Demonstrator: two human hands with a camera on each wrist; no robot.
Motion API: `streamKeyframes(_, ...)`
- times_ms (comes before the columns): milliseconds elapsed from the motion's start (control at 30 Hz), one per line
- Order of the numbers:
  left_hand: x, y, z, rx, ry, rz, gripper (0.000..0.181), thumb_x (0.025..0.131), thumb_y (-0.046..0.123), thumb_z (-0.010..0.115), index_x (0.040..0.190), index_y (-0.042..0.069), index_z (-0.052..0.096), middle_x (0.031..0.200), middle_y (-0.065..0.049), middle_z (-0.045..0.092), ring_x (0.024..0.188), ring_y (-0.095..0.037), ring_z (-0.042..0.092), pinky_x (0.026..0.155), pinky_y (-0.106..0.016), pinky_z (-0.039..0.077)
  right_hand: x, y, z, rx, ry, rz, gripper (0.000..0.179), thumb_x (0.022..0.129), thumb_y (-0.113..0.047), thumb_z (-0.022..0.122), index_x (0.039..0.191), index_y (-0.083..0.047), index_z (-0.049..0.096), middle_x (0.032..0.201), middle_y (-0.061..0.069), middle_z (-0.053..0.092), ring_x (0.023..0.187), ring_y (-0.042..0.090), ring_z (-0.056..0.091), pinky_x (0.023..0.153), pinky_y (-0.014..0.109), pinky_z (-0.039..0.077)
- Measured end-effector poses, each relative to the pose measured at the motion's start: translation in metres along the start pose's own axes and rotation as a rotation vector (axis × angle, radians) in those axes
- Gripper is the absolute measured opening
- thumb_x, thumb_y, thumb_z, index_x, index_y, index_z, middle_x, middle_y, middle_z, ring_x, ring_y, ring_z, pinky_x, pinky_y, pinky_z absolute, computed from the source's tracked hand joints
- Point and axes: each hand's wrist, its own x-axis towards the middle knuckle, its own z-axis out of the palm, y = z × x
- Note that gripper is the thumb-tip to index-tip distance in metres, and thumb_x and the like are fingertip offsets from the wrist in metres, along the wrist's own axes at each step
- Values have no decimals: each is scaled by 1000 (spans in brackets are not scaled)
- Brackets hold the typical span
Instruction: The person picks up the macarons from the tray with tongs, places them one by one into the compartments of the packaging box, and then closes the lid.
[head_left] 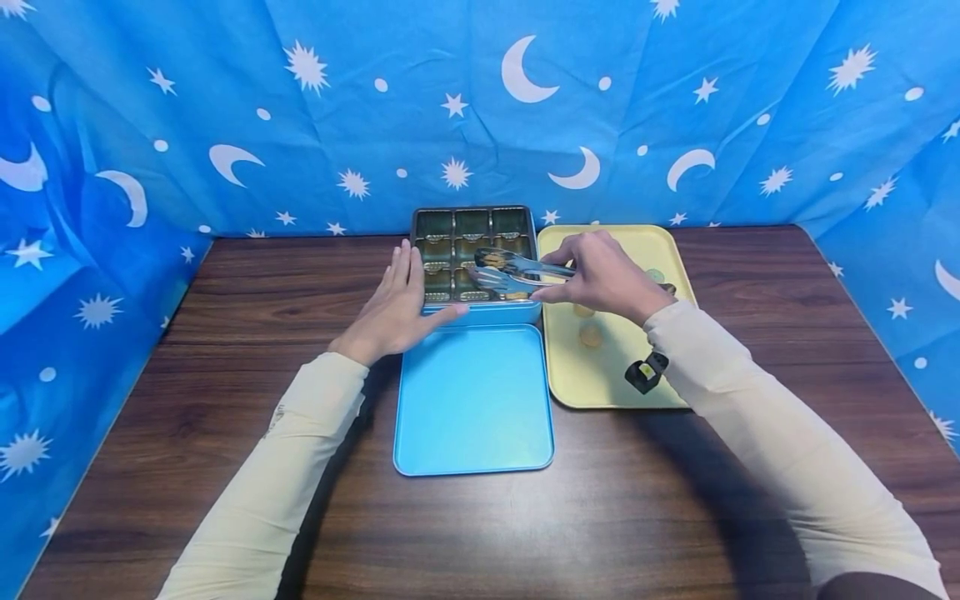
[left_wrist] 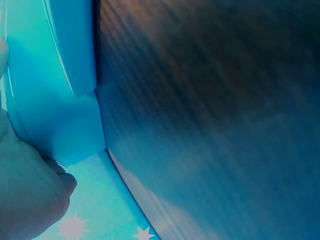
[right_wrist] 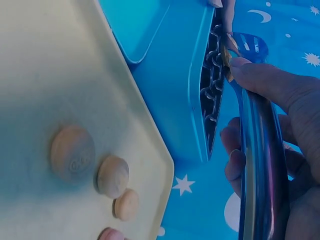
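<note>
My right hand (head_left: pixel 603 271) grips metal tongs (head_left: pixel 536 268), their tips over the front part of a blue box (head_left: pixel 487 314). A dark insert (head_left: pixel 454 250) divides the box into several square compartments. In the right wrist view an orange-brown bit (right_wrist: pixel 227 62) shows by the tongs' head; I cannot tell whether the tongs hold it. My left hand (head_left: pixel 390 308) rests along the box's left side, fingers straight, thumb across the front edge. Several round cookies (right_wrist: pixel 113 176) lie on a yellow tray (head_left: pixel 600 383), one stamped with a mark; the right arm partly covers them in the head view.
A shallow light-blue lid (head_left: pixel 474 400) lies directly in front of the box. The yellow tray sits right beside the box. Behind stands a blue cloth (head_left: pixel 450 108) with moons and stars, close to the box's back edge. Everything rests on a dark wooden table (head_left: pixel 480 533).
</note>
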Motion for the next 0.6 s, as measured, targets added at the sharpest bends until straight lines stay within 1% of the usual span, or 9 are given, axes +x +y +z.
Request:
streamKeyframes(67, 0, 0, 0, -1, -3, -2, 122, 88, 84, 41, 158, 2, -15, 165, -13, -25, 151, -25, -23, 124, -47, -1, 2, -1, 2, 4, -5, -5, 51, 79, -29, 90, 118, -1, 75, 79, 6, 66, 57, 19, 39, 53, 32, 29)
streamKeyframes(200, 0, 0, 0, -1, -1, -8, 122, 88, 85, 41, 159, 2, -14, 166, -15, -23, 152, -27, -21, 124, -48, 0, 5, -4, 5, 4, -24, 7, 52, 79, -30, 90, 119, -1, 75, 81, 8, 65, 60, 21, 42, 55, 33, 31)
streamKeyframes(400, 0, 1, 0, 4, 6, -5, 122, 88, 85, 41, 159, 2, -13, 166, -16, -21, 153, -29, -18, 123, -49, 2, 8, -7, 7, 7, -45, 57, 55, 79, -31, 90, 122, -2, 74, 102, 10, 72, 65, 23, 49, 57, 33, 37)
streamKeyframes(533, 0, 1, 0, 5, 1, -2, 122, 88, 84, 41, 158, 1, -14, 165, -15, -23, 152, -28, -20, 124, -48, 0, 9, -8, 8, 3, -49, 65, 55, 79, -32, 89, 123, -2, 73, 100, 11, 71, 64, 22, 48, 56, 33, 36)
streamKeyframes(600, 0, 1, 0, 3, -2, -3, 122, 88, 84, 41, 158, 1, -14, 165, -14, -24, 152, -27, -21, 124, -47, -1, 9, -8, 8, 2, -50, 59, 55, 80, -33, 89, 123, -2, 73, 94, 11, 70, 62, 22, 46, 55, 33, 35)
